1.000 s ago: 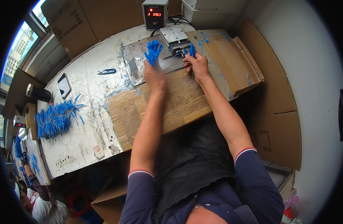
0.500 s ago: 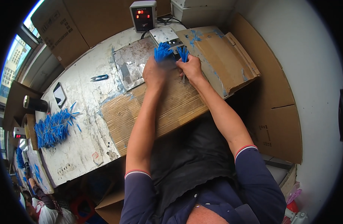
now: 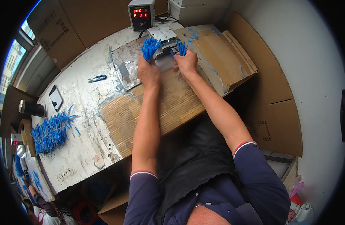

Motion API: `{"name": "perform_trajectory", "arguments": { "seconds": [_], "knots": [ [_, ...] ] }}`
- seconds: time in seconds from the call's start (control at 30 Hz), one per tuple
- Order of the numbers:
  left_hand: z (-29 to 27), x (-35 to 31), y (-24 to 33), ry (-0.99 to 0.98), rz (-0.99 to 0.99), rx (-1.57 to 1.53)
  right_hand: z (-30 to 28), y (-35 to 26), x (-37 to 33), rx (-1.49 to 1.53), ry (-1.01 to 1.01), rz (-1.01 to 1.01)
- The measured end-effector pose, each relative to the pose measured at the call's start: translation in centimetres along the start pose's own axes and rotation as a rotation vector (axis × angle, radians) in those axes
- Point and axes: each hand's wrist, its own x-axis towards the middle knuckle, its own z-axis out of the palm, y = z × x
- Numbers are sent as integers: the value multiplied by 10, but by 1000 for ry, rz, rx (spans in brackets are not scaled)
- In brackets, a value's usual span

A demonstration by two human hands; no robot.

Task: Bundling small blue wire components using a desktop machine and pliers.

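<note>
My left hand [image 3: 148,73] is closed around a thick bundle of thin blue wires [image 3: 150,48], their blue ends fanning upward. To its right, my right hand [image 3: 187,63] grips a smaller bunch of the same blue wires [image 3: 182,47]. Between and just beyond the hands sits a small bench machine [image 3: 163,34] with a pale metal top and a dark front; a blurred patch lies in front of it. Both hands hover over the near side of the machine, above the brown cardboard-covered bench edge [image 3: 161,108]. The fingers' undersides are hidden.
A white box with a red digital display [image 3: 141,17] stands behind the machine. On the bench at left lie a heap of blue wires [image 3: 50,133], a phone [image 3: 56,98], a dark cylinder [image 3: 31,108] and thread snips [image 3: 97,78]. A cardboard box [image 3: 221,56] is at right.
My left hand has shifted left with its bundle, away from the machine. My right hand keeps its smaller bunch and has moved slightly. The red display shows different figures.
</note>
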Motion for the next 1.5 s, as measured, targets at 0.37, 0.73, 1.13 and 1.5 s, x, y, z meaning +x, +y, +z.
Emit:
{"name": "perform_trajectory", "arguments": {
  "seconds": [0.37, 0.73, 1.13, 1.5],
  "knots": [
    [-1, 0, -5, 21, 126, 22, 7, 3, 1, 172, 33, 95],
    [-3, -3, 2, -116, 81, 112, -17, 18, -3, 479, -175, 104],
    [-6, -3, 3, -140, 90, 87, -27, 14, -12, 340, -198, 132],
    [-3, -4, 4, -82, 124, 142, -29, 10, -9, 308, -277, 157]
  ]
}}
